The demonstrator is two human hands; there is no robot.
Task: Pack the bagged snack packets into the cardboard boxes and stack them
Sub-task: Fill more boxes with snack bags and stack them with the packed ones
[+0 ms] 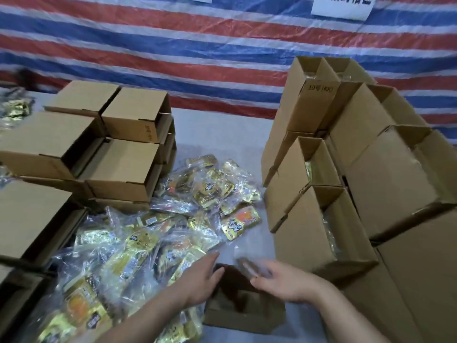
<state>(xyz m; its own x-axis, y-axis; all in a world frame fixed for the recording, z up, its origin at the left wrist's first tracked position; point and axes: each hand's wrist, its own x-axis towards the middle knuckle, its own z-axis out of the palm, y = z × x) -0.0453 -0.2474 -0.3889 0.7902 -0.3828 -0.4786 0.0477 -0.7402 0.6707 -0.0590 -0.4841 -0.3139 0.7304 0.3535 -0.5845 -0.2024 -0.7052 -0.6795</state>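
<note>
An open cardboard box (243, 315) is sitting on the table (217, 129). The left hand (197, 280) is lying flat-fingered at its left rim; the right hand (284, 280) is hovering over its right rim, fingers blurred. Bagged snack packets (153, 233) are lying heaped left of it, empty boxes (118, 149) beyond them, and stacked boxes (346, 181) are standing to its right.

Left hand (197, 280): forearm extended, fingers straight, resting at the left rim of the open box (243, 315). Right hand (284, 280): above that box, fingers blurred.
</note>
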